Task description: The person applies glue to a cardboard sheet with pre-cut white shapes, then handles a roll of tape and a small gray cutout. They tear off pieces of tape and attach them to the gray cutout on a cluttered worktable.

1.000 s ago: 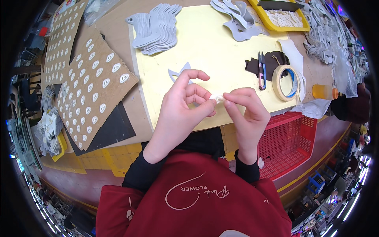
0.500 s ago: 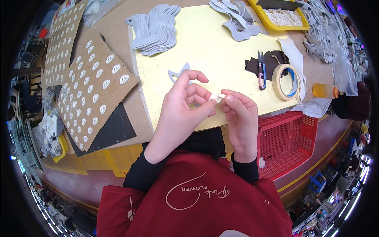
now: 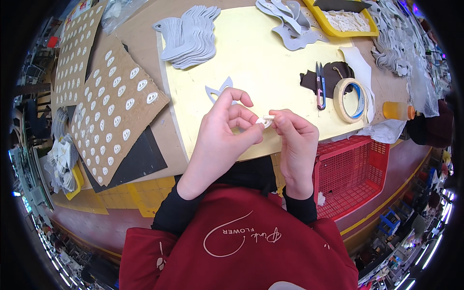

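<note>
Over the pale yellow sheet [image 3: 261,53], both my hands meet at a small white piece [image 3: 264,121]. My left hand [image 3: 222,130] pinches its left side between thumb and fingers, with the index finger curled above. Thumb and forefinger of my right hand [image 3: 296,145] close on its right side, where a narrow cream edge sticks up. Fingertips cover much of the piece, so its full shape is hidden. Just beyond my left hand lies a flat grey cut-out [image 3: 220,90] with pointed ends, partly covered by the fingers.
Grey cut pieces are stacked [image 3: 191,38] at the back. Cardboard [image 3: 113,104] dotted with white ovals lies left. To the right are thread snips [image 3: 320,87], a tape roll [image 3: 342,104], an amber bottle [image 3: 396,111] and a yellow tray [image 3: 333,34]. A red crate [image 3: 353,176] stands below.
My right hand has shifted slightly right and turned a little, and the cream edge of the white piece shows more. My left hand stays nearly in place.
</note>
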Tool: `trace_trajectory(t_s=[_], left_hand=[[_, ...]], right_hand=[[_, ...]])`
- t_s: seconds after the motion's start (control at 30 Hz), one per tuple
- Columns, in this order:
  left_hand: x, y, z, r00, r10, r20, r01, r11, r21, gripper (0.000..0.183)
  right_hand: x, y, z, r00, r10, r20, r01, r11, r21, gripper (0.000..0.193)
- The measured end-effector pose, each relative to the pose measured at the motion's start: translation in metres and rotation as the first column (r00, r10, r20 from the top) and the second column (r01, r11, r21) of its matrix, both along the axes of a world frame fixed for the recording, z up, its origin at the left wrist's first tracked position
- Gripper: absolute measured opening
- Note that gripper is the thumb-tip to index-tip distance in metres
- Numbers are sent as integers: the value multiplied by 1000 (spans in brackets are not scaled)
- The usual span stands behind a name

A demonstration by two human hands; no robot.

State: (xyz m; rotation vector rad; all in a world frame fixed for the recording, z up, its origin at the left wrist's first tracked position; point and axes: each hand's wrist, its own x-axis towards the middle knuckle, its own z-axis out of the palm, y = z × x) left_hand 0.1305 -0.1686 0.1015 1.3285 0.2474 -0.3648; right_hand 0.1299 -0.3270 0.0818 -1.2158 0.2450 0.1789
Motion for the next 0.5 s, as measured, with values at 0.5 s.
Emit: trace_trajectory(t_s=[0.5], left_hand=[[-6,-3,-3,1000,24,1,-24,999,28,32]], right_hand=[[1,3,1,994,-78,71,77,997,16,7]])
